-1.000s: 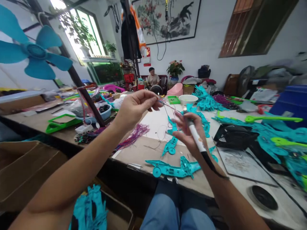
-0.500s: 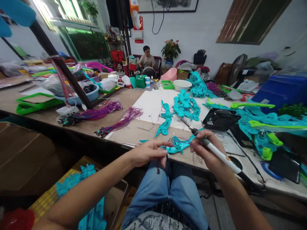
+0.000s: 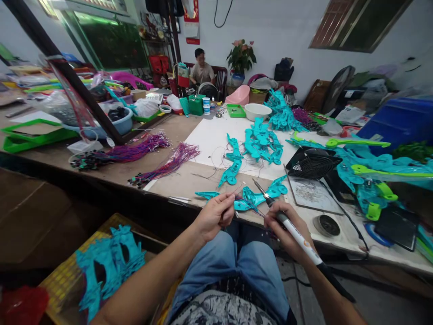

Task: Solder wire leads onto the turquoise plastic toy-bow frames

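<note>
A soldering iron [image 3: 299,239] with a white handle lies in my right hand [image 3: 286,223], its metal tip pointing up and left over the table edge. The fingertips of that hand also meet the end of thin dark wires [image 3: 253,206]. My left hand [image 3: 219,213] is closed in a pinch on the thin wires. Just behind both hands is a turquoise plastic part [image 3: 279,186], partly covered by the left fingers. Further back lie another turquoise part [image 3: 231,173] with loose wires around it and a pile of turquoise parts [image 3: 262,142].
Bundles of purple-red wires [image 3: 142,148] lie to the left. On the right are a small black fan [image 3: 313,163], a round tin [image 3: 326,225] and a blue bin [image 3: 392,124]. More turquoise parts [image 3: 108,266] fill a crate at lower left. A person [image 3: 202,72] sits at the back.
My left hand has gone from outstretched fingers to a tight pinch. The right hand with the soldering iron has moved slightly left and down. The camera view has tilted down.
</note>
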Action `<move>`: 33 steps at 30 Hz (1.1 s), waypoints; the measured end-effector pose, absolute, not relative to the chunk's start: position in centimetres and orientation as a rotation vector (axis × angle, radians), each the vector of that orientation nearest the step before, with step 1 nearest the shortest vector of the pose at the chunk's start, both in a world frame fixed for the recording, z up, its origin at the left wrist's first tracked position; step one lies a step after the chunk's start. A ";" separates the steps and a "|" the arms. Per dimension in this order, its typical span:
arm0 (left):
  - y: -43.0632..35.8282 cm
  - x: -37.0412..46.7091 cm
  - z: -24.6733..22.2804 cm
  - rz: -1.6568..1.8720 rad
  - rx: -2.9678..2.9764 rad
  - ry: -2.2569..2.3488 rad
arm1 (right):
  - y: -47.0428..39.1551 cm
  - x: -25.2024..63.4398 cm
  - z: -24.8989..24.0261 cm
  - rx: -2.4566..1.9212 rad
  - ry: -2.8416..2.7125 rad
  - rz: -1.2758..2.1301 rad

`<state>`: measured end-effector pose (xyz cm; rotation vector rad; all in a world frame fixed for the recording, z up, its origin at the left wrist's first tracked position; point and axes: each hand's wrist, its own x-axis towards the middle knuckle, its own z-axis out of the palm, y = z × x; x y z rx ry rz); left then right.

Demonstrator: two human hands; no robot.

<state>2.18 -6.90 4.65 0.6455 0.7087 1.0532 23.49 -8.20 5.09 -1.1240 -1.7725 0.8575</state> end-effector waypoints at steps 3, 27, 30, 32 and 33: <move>-6.7 1.8 4.1 1.030 0.649 0.764 | -8.0 23.9 4.6 -1.141 -1.754 0.883; 0.4 -1.5 -0.2 0.524 1.908 1.393 | 4.5 27.5 -0.2 -1.091 -2.328 -0.212; 0.3 -2.2 -1.3 0.515 1.985 1.418 | 4.5 26.0 -3.1 -1.103 -2.251 -0.124; -0.3 -2.4 -1.8 0.542 2.008 1.434 | 4.0 25.4 -4.8 -1.131 -2.173 -0.063; -0.6 -2.3 -2.0 0.567 2.002 1.452 | 3.8 25.1 -5.5 -1.135 -2.145 -0.039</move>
